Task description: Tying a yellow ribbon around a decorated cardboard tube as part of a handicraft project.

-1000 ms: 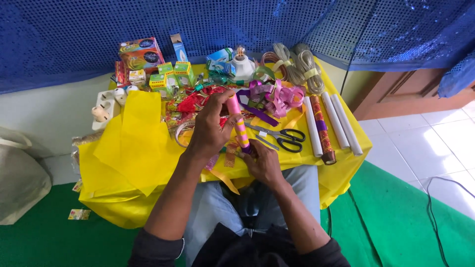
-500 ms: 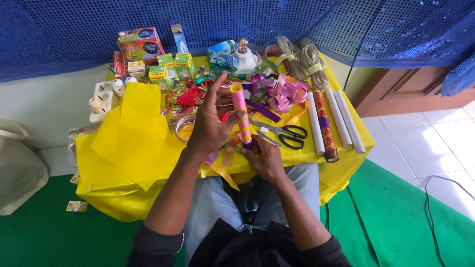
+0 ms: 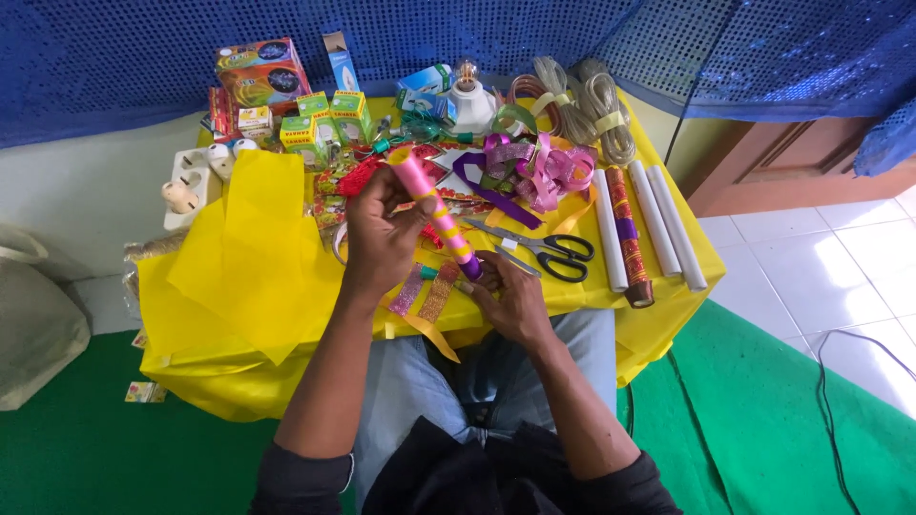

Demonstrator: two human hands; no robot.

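Note:
A pink tube point(image 3: 431, 208) wound with yellow bands and a purple lower end leans over the yellow table point(image 3: 658, 315). My left hand point(image 3: 380, 236) grips its upper half, fingers curled around it. My right hand point(image 3: 510, 298) holds the purple lower end near the table's front edge. Strips of glittery ribbon point(image 3: 425, 296) lie just under the hands.
Black-handled scissors point(image 3: 549, 250) lie right of the hands. Further right lie two white rolls point(image 3: 658, 221), a third white roll and a red patterned roll point(image 3: 625, 234). Purple and pink ribbons point(image 3: 534, 172), cable coils point(image 3: 582, 110), small boxes point(image 3: 324, 119) and yellow paper sheets point(image 3: 253, 257) fill the table.
My left hand, spread open beside the tube half a second ago, has closed round it again. The tube's top has tilted to the left.

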